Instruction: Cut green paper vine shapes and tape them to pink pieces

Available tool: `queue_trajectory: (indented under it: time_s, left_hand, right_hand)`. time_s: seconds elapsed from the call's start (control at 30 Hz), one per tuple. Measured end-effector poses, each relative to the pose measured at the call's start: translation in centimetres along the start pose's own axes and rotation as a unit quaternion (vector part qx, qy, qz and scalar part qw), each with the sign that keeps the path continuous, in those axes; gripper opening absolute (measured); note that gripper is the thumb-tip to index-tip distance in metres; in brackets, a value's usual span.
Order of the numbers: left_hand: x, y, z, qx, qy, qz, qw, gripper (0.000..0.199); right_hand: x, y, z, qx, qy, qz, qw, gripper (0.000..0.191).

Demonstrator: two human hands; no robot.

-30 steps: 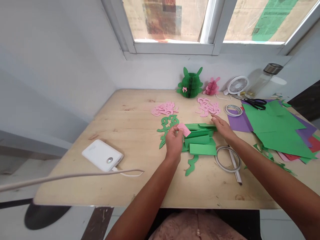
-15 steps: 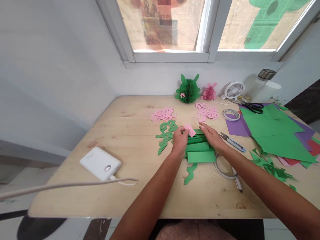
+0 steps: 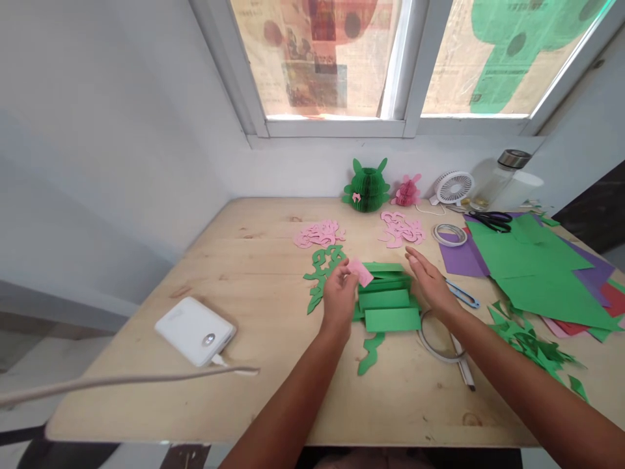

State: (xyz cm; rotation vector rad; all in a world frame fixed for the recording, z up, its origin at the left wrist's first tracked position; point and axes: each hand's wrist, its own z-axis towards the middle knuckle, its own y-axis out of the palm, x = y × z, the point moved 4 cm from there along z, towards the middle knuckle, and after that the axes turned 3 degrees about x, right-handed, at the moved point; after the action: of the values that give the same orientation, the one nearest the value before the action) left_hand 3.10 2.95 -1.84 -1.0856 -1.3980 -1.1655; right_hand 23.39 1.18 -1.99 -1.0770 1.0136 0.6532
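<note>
Between the thumb and fingers of my left hand (image 3: pixel 340 290) is a small piece of pink paper (image 3: pixel 361 273). It is held over the left end of several folded green paper strips (image 3: pixel 393 319) lying on the table. My right hand (image 3: pixel 430 280) is beside the right end of these strips, fingers stretched out and holding nothing. Partly behind that hand lie blue-handled thread snips (image 3: pixel 463 294). Wavy green paper cut-outs (image 3: pixel 318 277) lie left of my left hand, and a single green cut-out (image 3: pixel 371 354) lies in front of the strips.
Pink cut-outs (image 3: pixel 319 233), a green paper figure (image 3: pixel 367 189) and a small fan (image 3: pixel 454 189) stand or lie toward the wall. Right are a tape roll (image 3: pixel 450 235), scissors (image 3: pixel 492 220), green sheets (image 3: pixel 541 280) and scraps (image 3: pixel 532 342). A white power bank (image 3: pixel 195 330) lies left.
My left hand has moved left with the pink paper, away from the middle of the green strips. My right hand has shifted right, widening the gap between the hands. The view has tilted up slightly.
</note>
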Motion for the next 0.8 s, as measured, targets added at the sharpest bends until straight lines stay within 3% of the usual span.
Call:
queue_trajectory:
  time_s: [0.1, 0.23, 0.3, 0.47, 0.8]
  left_hand:
    - [1.1, -3.2, -2.9, -0.065, 0.011, 0.028, 0.997, 0.016]
    - [1.2, -6.0, -6.6, -0.188, 0.027, 0.155, 0.969, 0.02]
    - [0.8, -6.6, -7.3, -0.198, 0.039, 0.193, 0.96, 0.018]
    - [-0.1, -6.3, -6.2, -0.184, 0.08, 0.245, 0.948, 0.016]
    - [-1.3, -4.1, -3.2, -0.196, 0.116, 0.303, 0.925, 0.012]
  right_hand:
    - [-2.2, -2.1, -3.0, -0.052, -0.022, 0.017, 0.998, 0.05]
    - [-4.8, -2.2, -8.2, -0.252, -0.05, -0.077, 0.963, 0.042]
    - [-5.2, -1.4, -10.0, -0.318, -0.084, -0.139, 0.934, 0.04]
    - [-3.9, 0.7, -10.5, -0.29, -0.119, -0.239, 0.919, 0.04]
    - [-2.9, 1.8, -8.4, -0.222, -0.188, -0.249, 0.924, 0.035]
